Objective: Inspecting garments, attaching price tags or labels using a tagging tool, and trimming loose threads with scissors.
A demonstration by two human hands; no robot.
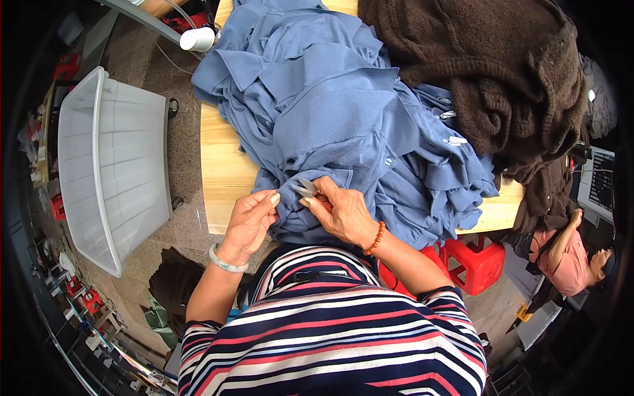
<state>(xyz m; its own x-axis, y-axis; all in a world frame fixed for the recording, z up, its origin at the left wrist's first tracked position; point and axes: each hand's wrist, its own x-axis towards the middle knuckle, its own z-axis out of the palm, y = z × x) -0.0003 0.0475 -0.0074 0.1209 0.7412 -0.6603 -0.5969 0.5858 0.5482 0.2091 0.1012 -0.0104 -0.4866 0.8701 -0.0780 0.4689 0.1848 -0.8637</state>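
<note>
Before me lies a heap of blue collared garments [323, 119] on a pale wooden table [221, 168]. My left hand [249, 223], with a pale bangle at the wrist, is closed in a pinch at the near edge of the blue cloth. Whether a thread is also between those fingertips is too small to tell. Small metal thread snips [304, 187] sit in the closed fingers of my right hand [347, 212], their blades pointing left toward the pinched cloth. Orange beads circle my right wrist.
Dark brown knitwear [489, 72] is piled at the table's right. A white wheeled bin [132, 158] stands on the floor to the left. Red stools [475, 267] stand by the table's near right edge. A white cone [197, 39] is at the far left. Another person [561, 261] is at the right.
</note>
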